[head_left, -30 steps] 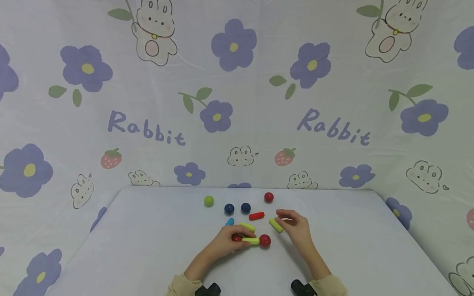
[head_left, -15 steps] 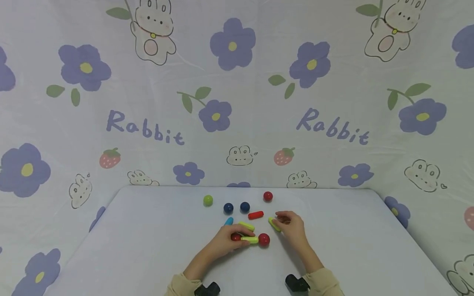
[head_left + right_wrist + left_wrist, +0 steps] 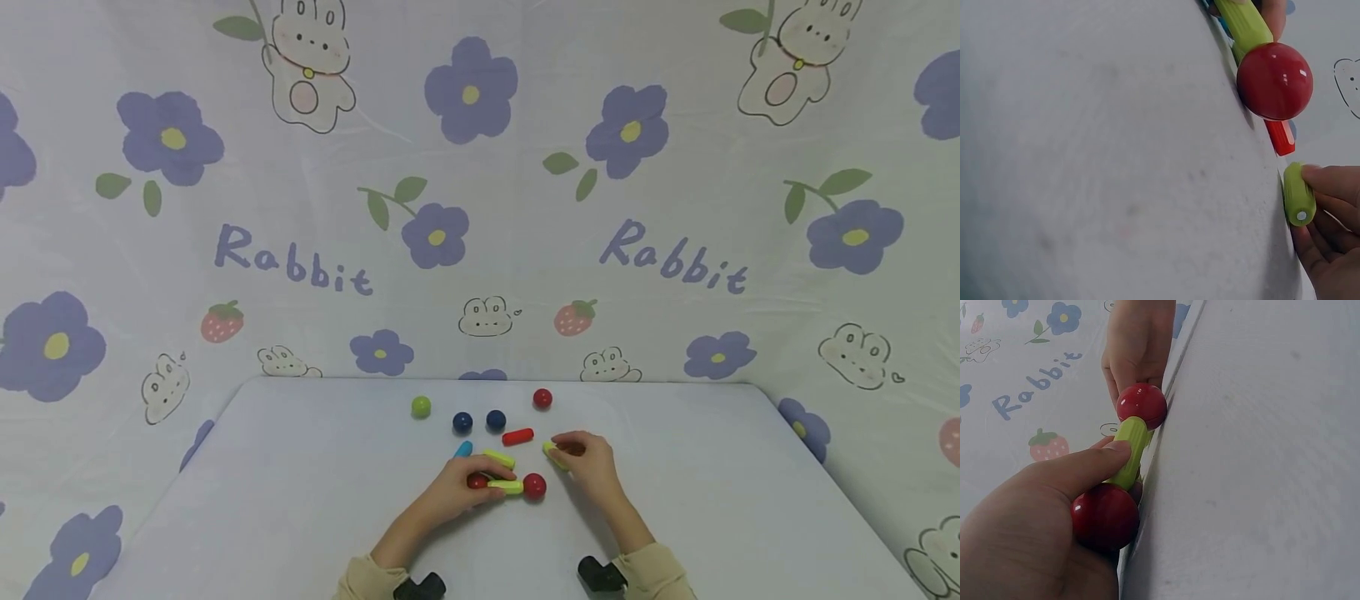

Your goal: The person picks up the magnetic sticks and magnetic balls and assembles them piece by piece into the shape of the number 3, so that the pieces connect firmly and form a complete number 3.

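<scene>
My left hand (image 3: 456,487) pinches a yellow-green rod (image 3: 1132,447), the thumb lying along it. A red ball (image 3: 1106,517) sits at the rod's near end and another red ball (image 3: 534,487) at its far end, so the piece looks like a dumbbell. To the right, my right hand (image 3: 596,464) holds a second yellow-green rod (image 3: 1299,195) between thumb and fingers, close over the table. A small pale dot shows in that rod's end. Just behind my left hand lies a third yellow-green rod (image 3: 498,458), with a blue rod (image 3: 464,449) partly hidden beside it.
On the white table (image 3: 300,500), a red rod (image 3: 517,437) lies behind the hands. Farther back are two dark blue balls (image 3: 496,420), a green ball (image 3: 422,407) and a red ball (image 3: 542,398). A patterned cloth (image 3: 480,183) hangs behind the table.
My right hand has shifted slightly left and its fingers have closed in around the yellow-green rod. My left hand stays in place with its rod and the two red balls.
</scene>
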A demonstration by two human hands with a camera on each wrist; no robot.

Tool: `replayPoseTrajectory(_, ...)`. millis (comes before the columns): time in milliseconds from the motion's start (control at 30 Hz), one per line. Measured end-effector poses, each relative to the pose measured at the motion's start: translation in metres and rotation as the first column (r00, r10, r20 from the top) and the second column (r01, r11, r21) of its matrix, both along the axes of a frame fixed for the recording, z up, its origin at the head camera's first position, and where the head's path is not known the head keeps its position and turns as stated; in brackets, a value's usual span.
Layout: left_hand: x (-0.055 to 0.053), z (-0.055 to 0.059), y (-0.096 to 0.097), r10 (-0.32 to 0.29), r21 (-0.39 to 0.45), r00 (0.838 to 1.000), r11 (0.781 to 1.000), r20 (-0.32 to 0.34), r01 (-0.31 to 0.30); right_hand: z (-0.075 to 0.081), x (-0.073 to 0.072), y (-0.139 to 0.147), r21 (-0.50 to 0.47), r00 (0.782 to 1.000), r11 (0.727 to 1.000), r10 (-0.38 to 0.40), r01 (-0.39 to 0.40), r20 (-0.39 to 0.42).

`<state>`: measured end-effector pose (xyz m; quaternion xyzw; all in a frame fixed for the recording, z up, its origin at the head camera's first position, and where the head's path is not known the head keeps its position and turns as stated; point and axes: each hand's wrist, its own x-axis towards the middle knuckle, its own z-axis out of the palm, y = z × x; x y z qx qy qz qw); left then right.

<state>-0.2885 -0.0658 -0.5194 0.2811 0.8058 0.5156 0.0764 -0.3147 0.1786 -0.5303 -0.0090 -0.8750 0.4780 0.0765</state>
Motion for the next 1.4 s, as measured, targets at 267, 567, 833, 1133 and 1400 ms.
replayPoseTrajectory(267,0.001,0.002,0.001,0.002,0.008,1.000,1.000,-0.005,-0.002,0.006,0.002,0.003,-0.088,0.999,0.996,-0.029,0.031,0.029)
replayPoseTrajectory(567,-0.004,-0.006,0.001,0.009,-0.006,1.000,1.000,-0.001,-0.009,0.004,0.000,0.005,-0.193,0.997,0.980,-0.043,0.053,0.060)
replayPoseTrajectory(833,-0.015,-0.024,-0.001,0.004,-0.019,1.000,1.000,-0.004,-0.004,0.003,0.000,0.000,-0.265,0.994,0.963,-0.014,0.042,0.108)
replayPoseTrajectory(1133,-0.017,-0.025,-0.003,-0.018,-0.028,1.000,0.999,-0.004,0.018,0.001,0.002,-0.006,-0.288,0.992,0.957,-0.004,0.041,0.127)
replayPoseTrajectory(1400,-0.016,-0.025,-0.003,-0.011,-0.028,1.000,1.000,0.004,0.011,-0.001,0.004,-0.011,-0.274,0.990,0.961,0.002,0.037,0.140)
